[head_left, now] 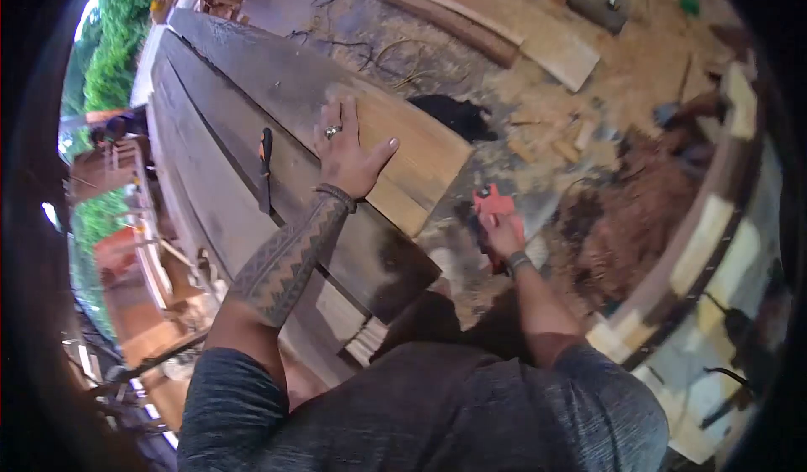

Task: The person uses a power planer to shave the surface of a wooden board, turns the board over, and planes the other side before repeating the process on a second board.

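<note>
My left hand (346, 152) lies flat, fingers spread, on a wide wooden plank (412, 136) whose near end is pale and whose far part is greyish. A ring and a bracelet show on that hand. My right hand (504, 235) is closed around a red hand tool (498, 205) with dark parts, just off the plank's near end; its exact kind cannot be made out. Left of my left hand, a slim tool with an orange-and-black handle (266, 154) rests on a neighbouring dark plank (361, 262).
More long planks (206, 169) lie side by side at the left. Cables (395, 60) and sawdust cover the ground beyond. Long timber beams (538, 47) lie at the back. Reddish soil (630, 211) lies at the right, beside a curved wooden edge (702, 245).
</note>
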Available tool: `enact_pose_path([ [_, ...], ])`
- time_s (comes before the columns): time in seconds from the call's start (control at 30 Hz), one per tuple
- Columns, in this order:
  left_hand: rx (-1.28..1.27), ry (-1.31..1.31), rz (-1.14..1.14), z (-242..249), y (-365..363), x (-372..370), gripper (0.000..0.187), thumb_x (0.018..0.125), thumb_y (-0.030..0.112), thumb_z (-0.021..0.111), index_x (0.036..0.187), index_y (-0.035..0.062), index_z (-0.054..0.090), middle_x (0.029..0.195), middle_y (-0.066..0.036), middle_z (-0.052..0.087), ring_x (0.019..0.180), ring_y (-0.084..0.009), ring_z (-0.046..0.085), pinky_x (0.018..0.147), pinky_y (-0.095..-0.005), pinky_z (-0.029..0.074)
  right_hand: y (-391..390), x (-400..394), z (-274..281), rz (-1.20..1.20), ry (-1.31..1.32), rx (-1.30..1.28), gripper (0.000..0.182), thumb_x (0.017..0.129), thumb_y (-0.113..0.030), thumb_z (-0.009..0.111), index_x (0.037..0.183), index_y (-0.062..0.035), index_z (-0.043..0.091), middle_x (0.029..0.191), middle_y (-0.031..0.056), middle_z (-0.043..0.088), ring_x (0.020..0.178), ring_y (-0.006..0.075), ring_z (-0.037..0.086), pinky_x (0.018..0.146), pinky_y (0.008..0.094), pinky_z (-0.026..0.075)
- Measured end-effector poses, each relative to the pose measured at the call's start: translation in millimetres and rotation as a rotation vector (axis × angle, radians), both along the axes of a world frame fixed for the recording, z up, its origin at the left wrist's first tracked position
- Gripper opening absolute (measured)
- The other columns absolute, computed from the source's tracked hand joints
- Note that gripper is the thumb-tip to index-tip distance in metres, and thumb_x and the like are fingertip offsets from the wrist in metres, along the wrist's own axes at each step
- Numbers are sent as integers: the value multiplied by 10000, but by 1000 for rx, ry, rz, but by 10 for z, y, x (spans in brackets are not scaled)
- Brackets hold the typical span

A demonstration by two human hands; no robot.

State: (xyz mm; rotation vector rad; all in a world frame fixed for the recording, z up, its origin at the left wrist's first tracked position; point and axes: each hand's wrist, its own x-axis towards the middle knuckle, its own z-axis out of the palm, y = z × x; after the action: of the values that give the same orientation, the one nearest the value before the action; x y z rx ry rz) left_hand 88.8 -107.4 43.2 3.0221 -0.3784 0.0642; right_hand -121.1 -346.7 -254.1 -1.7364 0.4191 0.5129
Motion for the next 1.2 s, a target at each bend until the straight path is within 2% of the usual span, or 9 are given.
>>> enact_pose_path([
  [0.1, 1, -13, 47, -1, 24, -31, 973, 889, 556, 706, 1612, 42, 307, 1635, -267, 304, 1551, -440, 212, 1247, -579, 154, -445, 236, 1084, -39, -117, -187, 567, 1035, -473, 589, 1234, 57, 617, 1065, 287, 698, 1033, 437, 670, 915, 470, 502],
  [0.2, -29, -16, 66, -49, 48, -39, 1013, 869, 633, 692, 1595, 25, 331, 1653, -282, 277, 1557, -448, 200, 1252, -598, 126, -836, 341, 1894, -103, -322, -198, 490, 1057, -408, 585, 1252, 41, 594, 954, 190, 697, 867, 329, 683, 791, 413, 535],
  [0.4, -54, -43, 94, 35, 48, -70, 853, 929, 523, 669, 1594, 101, 340, 1650, -235, 311, 1530, -451, 275, 1246, -589, 170, -1087, 311, 3480, -59, -243, 2, 334, 1076, -288, 586, 1280, -25, 571, 816, -4, 598, 670, 59, 558, 552, 240, 454],
  [0.47, -86, -51, 82, 42, 76, -62, 818, 936, 482, 663, 1594, 116, 345, 1652, -233, 313, 1528, -451, 280, 1243, -589, 181, -990, 295, 3831, -46, -260, 43, 295, 1079, -295, 583, 1227, -39, 585, 809, -3, 601, 670, 70, 564, 569, 246, 465],
  [0.7, -369, 33, 61, -226, 564, 131, 791, 924, 474, 648, 1565, 79, 405, 1623, -246, 369, 1516, -430, 300, 1256, -575, 164, -676, 350, 4162, 30, -129, 176, 241, 1085, -295, 571, 1028, -62, 594, 805, -2, 608, 680, 80, 576, 623, 262, 487],
  [0.8, -92, -291, 70, -45, 1171, 161, 757, 937, 476, 636, 1558, 100, 420, 1619, -226, 380, 1512, -424, 306, 1247, -600, 167, -536, 331, 4190, 77, -150, 139, 257, 1082, -299, 574, 1097, -46, 613, 814, 1, 610, 687, 90, 574, 628, 275, 488],
  [0.9, 209, -64, 348, 277, 1551, 87, 729, 990, 539, 576, 1583, 159, 389, 1636, -178, 359, 1544, -399, 260, 1219, -648, 185, -514, 465, 4196, 186, -263, 8, 333, 1077, -299, 574, 1261, -24, 605, 831, 14, 619, 703, 106, 580, 643, 292, 491],
  [1.13, 59, -48, 426, 75, 1708, 12, 680, 971, 594, 599, 1548, 264, 456, 1688, -129, 255, 1544, -366, 253, 1217, -629, 185, -406, 1113, 4208, 313, -89, -45, 355, 1075, -307, 573, 1276, -16, 600, 858, 38, 644, 723, 121, 614, 665, 292, 504],
  [1.2, -1, -97, 395, 55, 1731, 3, 656, 969, 570, 615, 1529, 253, 484, 1678, -131, 286, 1535, -360, 275, 1211, -616, 210, -291, 1407, 4081, 390, -292, -64, 352, 1077, -303, 569, 1274, -13, 602, 851, 39, 644, 719, 125, 618, 660, 295, 506],
])
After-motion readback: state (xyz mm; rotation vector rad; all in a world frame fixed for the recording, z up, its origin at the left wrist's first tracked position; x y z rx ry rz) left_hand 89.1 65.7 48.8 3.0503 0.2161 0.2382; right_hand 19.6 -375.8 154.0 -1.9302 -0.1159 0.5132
